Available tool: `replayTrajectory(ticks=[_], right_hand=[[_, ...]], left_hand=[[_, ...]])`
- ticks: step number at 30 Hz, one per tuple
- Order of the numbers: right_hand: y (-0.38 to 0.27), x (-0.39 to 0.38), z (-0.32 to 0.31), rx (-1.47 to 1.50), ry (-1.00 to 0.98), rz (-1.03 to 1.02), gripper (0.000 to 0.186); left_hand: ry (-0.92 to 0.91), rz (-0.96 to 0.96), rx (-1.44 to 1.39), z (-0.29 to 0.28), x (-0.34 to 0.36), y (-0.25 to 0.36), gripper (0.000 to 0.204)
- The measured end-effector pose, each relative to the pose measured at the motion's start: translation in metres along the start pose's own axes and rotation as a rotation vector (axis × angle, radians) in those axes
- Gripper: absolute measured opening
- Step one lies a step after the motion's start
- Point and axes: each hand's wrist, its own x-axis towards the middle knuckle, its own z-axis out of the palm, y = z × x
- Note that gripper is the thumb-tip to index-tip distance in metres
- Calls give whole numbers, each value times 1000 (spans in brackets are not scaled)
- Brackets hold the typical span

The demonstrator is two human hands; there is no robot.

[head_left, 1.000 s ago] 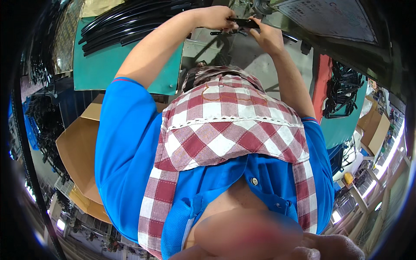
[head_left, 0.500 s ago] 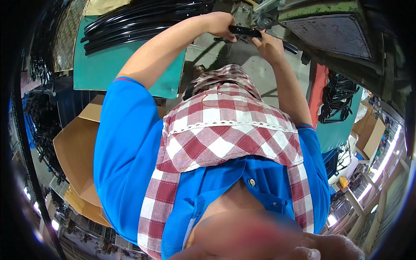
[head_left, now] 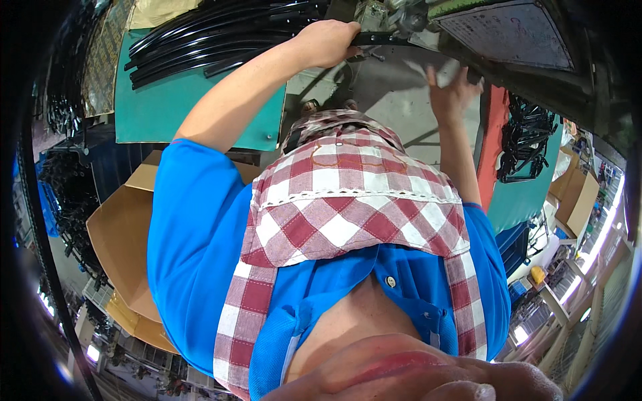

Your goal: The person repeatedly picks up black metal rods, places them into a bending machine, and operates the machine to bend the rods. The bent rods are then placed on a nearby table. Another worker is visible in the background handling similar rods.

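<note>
Far to the left, a dark rack (head_left: pixel 63 194) hung thick with black metal parts, too tangled to tell apart. Beside it stood an open cardboard box (head_left: pixel 120 234); what lay inside was hidden behind the person's blue sleeve. Above the box, a green mat (head_left: pixel 160 113) carried a bundle of long curved black rods (head_left: pixel 214 33), lying side by side and touching.

The left hand (head_left: pixel 328 41) was closed round a black bar (head_left: pixel 384 39), which ran rightward into the grey metal works of a machine (head_left: pixel 401 13) at the top of the bench. To my eye, a steady grip there mattered most: the bar would seat cleanly only if kept level and pushed straight along its own line, not twisted.

The right hand (head_left: pixel 451 93) was spread wide and held nothing, its fingers raised just below the machine's dark panel (head_left: pixel 515 30) and a little apart from the bar. It looked best used to brace or guide the bar's free end.

Further right, a green bin (head_left: pixel 528 194) held a heap of black wire-like frames (head_left: pixel 528 140), and a brown carton (head_left: pixel 578 200) stood beyond it, contents unseen.
</note>
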Motion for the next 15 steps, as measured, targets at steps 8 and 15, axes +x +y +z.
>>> replayTrajectory(ticks=[8, 15], right_hand=[[121, -164, 27, 532, -322, 972, 64], [156, -195, -37, 865, -1138, 1365, 68]], left_hand=[[-63, -57, -594, 42, 18, 40, 42], [-137, -161, -487, 114, 47, 31, 38]])
